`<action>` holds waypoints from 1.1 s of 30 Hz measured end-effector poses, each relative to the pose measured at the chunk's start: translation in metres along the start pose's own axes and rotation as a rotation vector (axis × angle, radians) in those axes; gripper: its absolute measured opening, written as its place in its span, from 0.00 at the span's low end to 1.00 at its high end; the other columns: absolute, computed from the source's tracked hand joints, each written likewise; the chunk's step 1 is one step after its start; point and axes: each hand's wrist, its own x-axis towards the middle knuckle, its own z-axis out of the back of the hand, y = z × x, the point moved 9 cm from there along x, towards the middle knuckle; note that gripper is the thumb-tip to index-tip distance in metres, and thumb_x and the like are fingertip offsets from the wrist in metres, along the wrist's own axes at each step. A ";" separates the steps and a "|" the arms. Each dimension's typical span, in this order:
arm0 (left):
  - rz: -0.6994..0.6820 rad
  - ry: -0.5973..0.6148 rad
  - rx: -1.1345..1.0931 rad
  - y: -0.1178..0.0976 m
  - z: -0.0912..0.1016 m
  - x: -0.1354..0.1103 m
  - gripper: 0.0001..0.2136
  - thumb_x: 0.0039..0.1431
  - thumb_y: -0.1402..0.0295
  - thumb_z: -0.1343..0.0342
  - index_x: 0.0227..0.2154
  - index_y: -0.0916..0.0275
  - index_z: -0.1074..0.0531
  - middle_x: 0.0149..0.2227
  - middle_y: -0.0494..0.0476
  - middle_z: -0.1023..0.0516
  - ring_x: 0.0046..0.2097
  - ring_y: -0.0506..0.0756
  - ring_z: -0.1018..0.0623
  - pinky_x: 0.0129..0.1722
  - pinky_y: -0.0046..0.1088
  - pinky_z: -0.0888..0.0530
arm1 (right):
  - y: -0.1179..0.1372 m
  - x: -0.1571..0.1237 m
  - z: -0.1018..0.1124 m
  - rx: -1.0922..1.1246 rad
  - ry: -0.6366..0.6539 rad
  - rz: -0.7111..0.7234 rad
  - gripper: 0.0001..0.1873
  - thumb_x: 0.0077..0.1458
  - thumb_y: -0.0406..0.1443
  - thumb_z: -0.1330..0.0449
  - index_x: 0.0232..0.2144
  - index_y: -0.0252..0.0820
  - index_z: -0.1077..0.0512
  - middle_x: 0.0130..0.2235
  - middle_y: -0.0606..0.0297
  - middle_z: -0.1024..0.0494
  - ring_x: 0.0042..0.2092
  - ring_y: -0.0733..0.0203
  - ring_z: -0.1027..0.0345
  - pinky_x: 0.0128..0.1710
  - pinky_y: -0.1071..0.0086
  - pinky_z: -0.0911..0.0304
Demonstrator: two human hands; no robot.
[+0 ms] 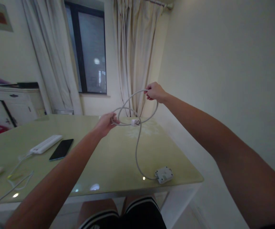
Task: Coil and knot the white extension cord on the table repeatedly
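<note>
Hanging between 2 bare hands: 1 pale cable (135, 152), looped above the far part of the green-tinted surface (113, 165).

Grip, right hand (154, 92): fingers pinched nearly closed on the top of a large loop. Grip, left hand (107, 124): lower, fingers curled in around the cable at the left ends of the loops; how many strands it has hold of, cannot tell.

Risks, as judged: the loops cross near the plug (135, 122), so a pull from either side could draw them into a knot or snag the prongs. Slackening the left grip could let the coil spill open. Lifting too far could take up the slack in the trailing length and drag the white block (164, 175), which lies near the front edge, perhaps tipping it off.

Appearance: cable off-white, slim, evenly round, springy-looking, in wide, untidy curves. Plug white, metal prongs toward the right, amid the loops. Block boxy, dark marks at its corners, cable entering its left side.

Also on the surface, left: 1 dark phone (61, 149); 1 long white power strip (46, 144), apart from the held cable.
</note>
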 end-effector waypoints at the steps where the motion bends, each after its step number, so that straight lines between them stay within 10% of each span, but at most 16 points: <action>1: -0.015 0.007 -0.006 -0.003 -0.005 -0.002 0.05 0.65 0.69 0.46 0.32 0.64 0.32 0.22 0.47 0.33 0.24 0.47 0.29 0.36 0.28 0.22 | -0.002 0.003 -0.003 0.114 -0.012 -0.048 0.07 0.61 0.22 0.44 0.38 0.27 0.25 0.26 0.65 0.27 0.25 0.72 0.34 0.34 0.70 0.31; 5: -0.108 -0.104 0.181 -0.004 -0.009 -0.012 0.16 0.56 0.61 0.35 0.39 0.63 0.33 0.28 0.47 0.36 0.28 0.47 0.32 0.40 0.35 0.20 | -0.001 0.004 -0.018 0.319 0.006 -0.161 0.09 0.61 0.22 0.45 0.31 0.30 0.26 0.20 0.69 0.32 0.21 0.72 0.38 0.28 0.74 0.33; 12: -0.546 -0.231 0.923 0.000 -0.018 -0.043 0.54 0.34 0.44 0.27 0.62 0.60 0.46 0.58 0.68 0.44 0.64 0.71 0.40 0.62 0.57 0.35 | 0.004 -0.010 -0.046 0.364 0.084 -0.157 0.09 0.62 0.26 0.41 0.29 0.35 0.28 0.20 0.66 0.31 0.21 0.71 0.38 0.23 0.78 0.36; 23: -0.376 -0.196 1.088 0.071 0.012 -0.024 0.44 0.51 0.48 0.35 0.62 0.69 0.46 0.58 0.74 0.44 0.64 0.71 0.38 0.62 0.54 0.35 | 0.002 -0.029 -0.104 0.198 0.264 -0.095 0.06 0.56 0.22 0.40 0.31 0.30 0.23 0.19 0.66 0.30 0.22 0.69 0.36 0.23 0.76 0.37; 28: -0.354 -0.277 1.157 0.082 0.009 -0.024 0.58 0.36 0.39 0.31 0.62 0.75 0.46 0.59 0.79 0.45 0.66 0.77 0.43 0.64 0.54 0.38 | 0.002 -0.033 -0.121 0.193 0.291 -0.070 0.08 0.55 0.21 0.42 0.31 0.31 0.24 0.21 0.66 0.30 0.22 0.69 0.36 0.22 0.76 0.39; 33: -0.388 -0.266 1.178 0.085 0.006 -0.022 0.50 0.44 0.45 0.32 0.60 0.77 0.44 0.55 0.78 0.40 0.64 0.75 0.40 0.63 0.53 0.37 | 0.011 -0.033 -0.119 0.167 0.278 -0.044 0.08 0.54 0.22 0.43 0.30 0.32 0.25 0.23 0.63 0.29 0.23 0.68 0.37 0.22 0.75 0.40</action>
